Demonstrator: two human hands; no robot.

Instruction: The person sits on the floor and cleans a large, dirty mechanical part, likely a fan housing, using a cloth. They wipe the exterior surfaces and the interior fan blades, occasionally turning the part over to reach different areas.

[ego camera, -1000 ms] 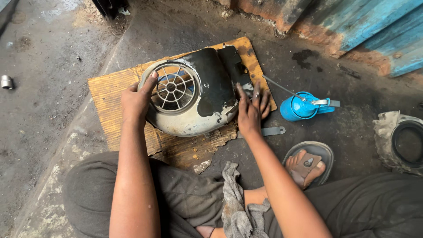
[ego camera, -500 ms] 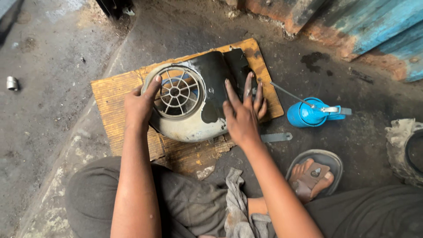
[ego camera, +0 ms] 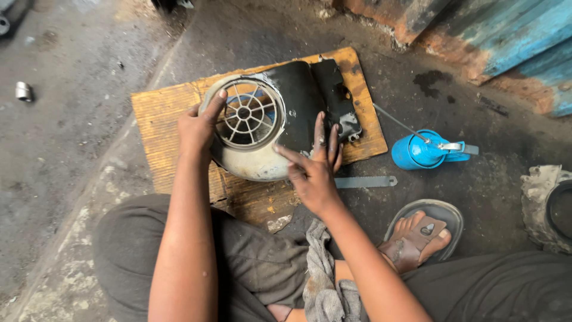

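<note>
On the board [ego camera: 161, 131], both hands [ego camera: 199, 128] apparently steady a fan cover [ego camera: 280, 119].
</note>
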